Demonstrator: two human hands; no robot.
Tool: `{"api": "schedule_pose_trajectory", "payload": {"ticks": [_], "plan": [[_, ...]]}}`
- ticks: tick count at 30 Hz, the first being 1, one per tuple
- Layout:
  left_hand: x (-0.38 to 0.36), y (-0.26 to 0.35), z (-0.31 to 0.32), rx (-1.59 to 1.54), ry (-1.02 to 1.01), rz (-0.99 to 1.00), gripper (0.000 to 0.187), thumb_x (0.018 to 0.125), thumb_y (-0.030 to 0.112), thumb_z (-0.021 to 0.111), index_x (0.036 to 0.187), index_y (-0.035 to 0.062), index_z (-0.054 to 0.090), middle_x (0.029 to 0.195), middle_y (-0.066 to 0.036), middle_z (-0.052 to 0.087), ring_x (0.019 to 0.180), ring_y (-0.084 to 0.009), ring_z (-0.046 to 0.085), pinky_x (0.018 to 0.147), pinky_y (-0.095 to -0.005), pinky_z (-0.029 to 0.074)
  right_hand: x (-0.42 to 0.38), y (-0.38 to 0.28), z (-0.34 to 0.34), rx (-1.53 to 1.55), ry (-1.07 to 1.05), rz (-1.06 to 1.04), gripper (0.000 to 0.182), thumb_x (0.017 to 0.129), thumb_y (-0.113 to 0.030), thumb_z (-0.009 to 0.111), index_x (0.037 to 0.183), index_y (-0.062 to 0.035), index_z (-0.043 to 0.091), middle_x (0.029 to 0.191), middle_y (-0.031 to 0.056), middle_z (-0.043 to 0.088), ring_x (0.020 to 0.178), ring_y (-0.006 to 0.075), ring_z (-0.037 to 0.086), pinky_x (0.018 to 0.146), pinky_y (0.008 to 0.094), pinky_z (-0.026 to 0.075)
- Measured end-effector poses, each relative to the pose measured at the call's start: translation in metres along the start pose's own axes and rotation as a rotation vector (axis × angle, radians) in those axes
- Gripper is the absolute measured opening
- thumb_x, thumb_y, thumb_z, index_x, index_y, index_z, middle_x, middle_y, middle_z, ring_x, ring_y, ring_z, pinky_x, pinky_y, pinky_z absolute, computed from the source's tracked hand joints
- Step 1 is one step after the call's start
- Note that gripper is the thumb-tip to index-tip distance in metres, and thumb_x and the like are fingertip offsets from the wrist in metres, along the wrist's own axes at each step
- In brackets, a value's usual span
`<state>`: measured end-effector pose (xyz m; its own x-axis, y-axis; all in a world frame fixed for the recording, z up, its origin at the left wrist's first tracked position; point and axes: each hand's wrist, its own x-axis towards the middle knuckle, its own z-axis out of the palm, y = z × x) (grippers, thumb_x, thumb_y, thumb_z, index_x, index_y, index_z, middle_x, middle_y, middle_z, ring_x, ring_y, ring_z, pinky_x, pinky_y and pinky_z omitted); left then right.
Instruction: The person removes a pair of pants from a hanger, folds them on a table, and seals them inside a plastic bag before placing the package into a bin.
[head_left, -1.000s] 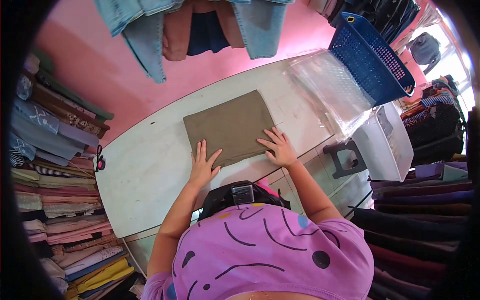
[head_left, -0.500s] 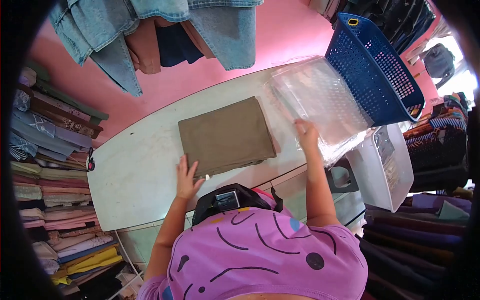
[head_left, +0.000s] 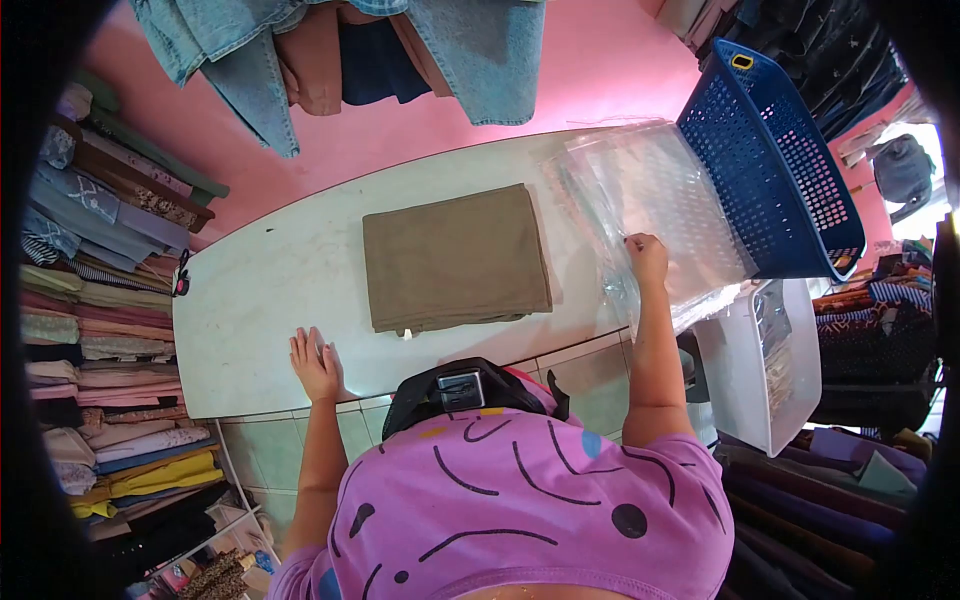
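A folded olive-brown cloth [head_left: 458, 260] lies flat on the white table [head_left: 260, 300], a small white tag showing at its near edge. My left hand [head_left: 316, 368] rests on the tabletop to the left of the cloth, fingers spread and holding nothing. At the right end of the table is a stack of clear plastic bags [head_left: 660, 195]. Over the stack, my right hand [head_left: 648, 258] is closed in a pinch on the edge of a clear plastic bag, which is lifted a little at its left side.
A blue perforated basket [head_left: 765, 170] stands behind the bags, with a white bin [head_left: 745, 370] below it. Folded clothes [head_left: 115, 350] fill shelves at the left. Denim garments [head_left: 480, 60] hang over the far edge. More dark clothes [head_left: 810, 500] lie at the lower right.
My left hand has moved away from the cloth's near corner, leftward onto the bare table. My right hand has gone from half-open fingers on the bags to a pinch on one.
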<state>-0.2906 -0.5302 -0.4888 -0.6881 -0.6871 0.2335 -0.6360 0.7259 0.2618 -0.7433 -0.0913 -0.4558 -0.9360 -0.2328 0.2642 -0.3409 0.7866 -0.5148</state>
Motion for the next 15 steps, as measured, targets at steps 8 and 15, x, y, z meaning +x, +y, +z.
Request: {"api": "schedule_pose_trajectory", "payload": {"ticks": [8,15], "plan": [[-0.001,-0.003,0.000,-0.046,0.041,0.023,0.040,0.091,0.027,0.042,0.126,0.0090,0.048,0.137,-0.017,0.037,0.129,-0.0392,0.028,0.105,-0.0475,0.022,0.017,-0.002,-0.021,0.175,0.047,0.253,0.011,0.077,-0.015,0.064,0.079,-0.0044,0.069,0.070,0.0112,0.065,0.059,0.0189,0.060,0.059,0.0304,0.047],[0.000,-0.005,-0.002,-0.077,0.034,0.022,0.038,0.091,0.025,0.042,0.125,0.0089,0.049,0.136,-0.017,0.039,0.129,-0.0394,0.029,0.105,-0.0474,0.023,0.027,0.015,-0.020,0.683,0.183,0.421,0.006,0.079,-0.008,0.062,0.078,-0.0061,0.067,0.073,0.0104,0.066,0.058,0.0157,0.060,0.058,0.0259,0.046]]}}
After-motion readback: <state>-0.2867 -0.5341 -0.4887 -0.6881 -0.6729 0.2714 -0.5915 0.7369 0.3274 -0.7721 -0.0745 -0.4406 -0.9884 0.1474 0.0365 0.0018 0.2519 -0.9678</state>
